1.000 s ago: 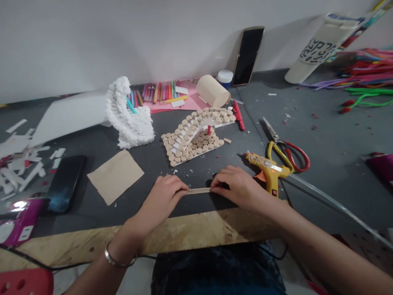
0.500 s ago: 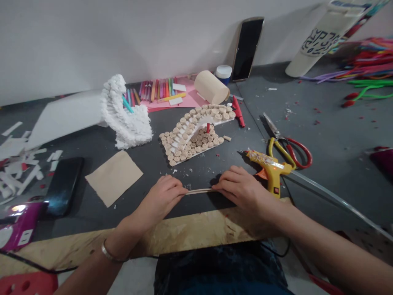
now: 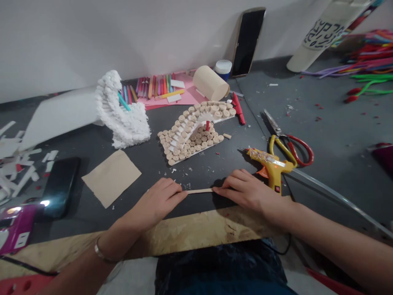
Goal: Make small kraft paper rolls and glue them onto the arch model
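Note:
A thin tan paper strip [image 3: 199, 191] lies flat on the dark grey table, near its front edge. My left hand [image 3: 156, 200] pinches its left end with closed fingers. My right hand [image 3: 245, 189] presses on its right end, fingers together. Just behind the strip stands a curved staircase model [image 3: 193, 131] covered in small rolled tan paper discs. A yellow glue gun [image 3: 272, 164] lies right beside my right hand.
A white paper staircase [image 3: 123, 114] stands behind a tan paper square [image 3: 112, 176]. Red-and-yellow scissors [image 3: 288, 141], a black phone [image 3: 59, 186], a propped phone [image 3: 247, 41], coloured markers [image 3: 156, 86], a tan roll [image 3: 210, 82] and white scraps [image 3: 18, 164] lie around. A chipboard plank [image 3: 190, 231] edges the front.
Both hands stay on the strip; the strip rolled slightly thinner and back flat. The view shifted a little upward and to the right.

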`<control>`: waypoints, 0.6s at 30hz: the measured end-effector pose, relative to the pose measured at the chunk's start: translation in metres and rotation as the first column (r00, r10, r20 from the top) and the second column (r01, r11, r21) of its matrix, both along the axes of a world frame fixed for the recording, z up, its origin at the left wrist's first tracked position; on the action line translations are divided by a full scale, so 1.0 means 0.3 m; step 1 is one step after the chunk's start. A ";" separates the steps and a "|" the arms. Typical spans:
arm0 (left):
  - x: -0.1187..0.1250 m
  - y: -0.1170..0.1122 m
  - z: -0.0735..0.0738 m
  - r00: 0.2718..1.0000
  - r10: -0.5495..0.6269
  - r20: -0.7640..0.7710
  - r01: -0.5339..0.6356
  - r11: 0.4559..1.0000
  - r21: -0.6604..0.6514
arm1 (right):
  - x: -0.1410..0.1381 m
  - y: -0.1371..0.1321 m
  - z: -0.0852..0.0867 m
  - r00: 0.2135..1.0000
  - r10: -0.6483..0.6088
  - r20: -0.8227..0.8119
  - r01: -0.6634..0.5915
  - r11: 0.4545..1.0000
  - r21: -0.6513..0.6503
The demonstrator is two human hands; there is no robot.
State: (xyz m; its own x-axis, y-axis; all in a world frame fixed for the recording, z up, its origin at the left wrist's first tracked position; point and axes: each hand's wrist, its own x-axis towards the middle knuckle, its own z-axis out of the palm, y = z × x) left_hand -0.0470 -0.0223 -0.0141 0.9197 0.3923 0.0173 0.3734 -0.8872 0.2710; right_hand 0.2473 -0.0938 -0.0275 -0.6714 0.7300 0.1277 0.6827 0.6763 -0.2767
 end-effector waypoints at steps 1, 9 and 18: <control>-0.003 -0.002 -0.001 1.000 0.005 0.011 -0.005 1.000 0.006 | 0.001 0.000 0.000 1.000 0.000 0.005 0.000 1.000 0.000; -0.028 -0.003 -0.029 0.996 -0.064 0.067 0.054 0.987 0.150 | 0.002 -0.029 -0.010 0.994 -0.034 0.103 0.027 0.998 0.063; -0.006 -0.023 -0.030 0.991 0.078 0.108 -0.079 0.997 0.005 | -0.043 -0.071 -0.003 0.980 -0.191 0.053 0.182 0.973 0.145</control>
State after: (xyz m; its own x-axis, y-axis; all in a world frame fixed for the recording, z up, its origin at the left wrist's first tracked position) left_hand -0.0489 -0.0291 -0.0232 0.8785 0.4629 0.1184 0.4114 -0.8589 0.3052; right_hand 0.2344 -0.1150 -0.0284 -0.5355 0.8214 0.1963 0.8139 0.5640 -0.1396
